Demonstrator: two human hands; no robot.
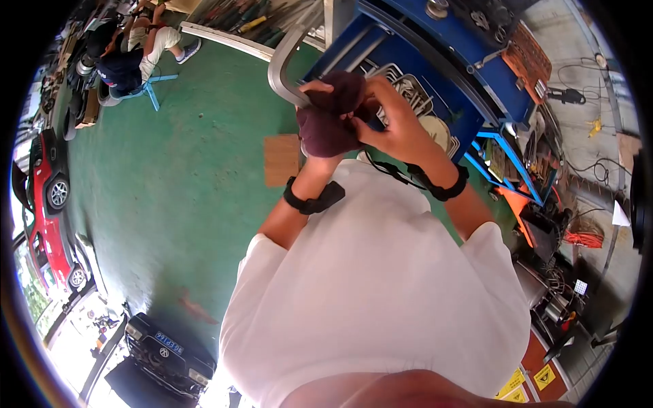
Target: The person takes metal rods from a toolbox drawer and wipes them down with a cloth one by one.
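Note:
A dark maroon cloth (328, 132) is bunched up in front of my chest, below a curved grey metal bar. My left hand (320, 162) is under and behind the cloth, which covers most of it; some of its fingers show at the cloth's upper left edge. From the right, my right hand (391, 122) pinches the cloth between thumb and fingers. The curved metal bar (277, 71) passes right beside the cloth. Both wrists carry black bands.
An open blue tool cabinet (422, 37) with metal trays stands ahead on the right. A person (126, 64) sits on a blue stool at the upper left. A brown board (281, 160) lies on the green floor. Cars stand at the left and lower left.

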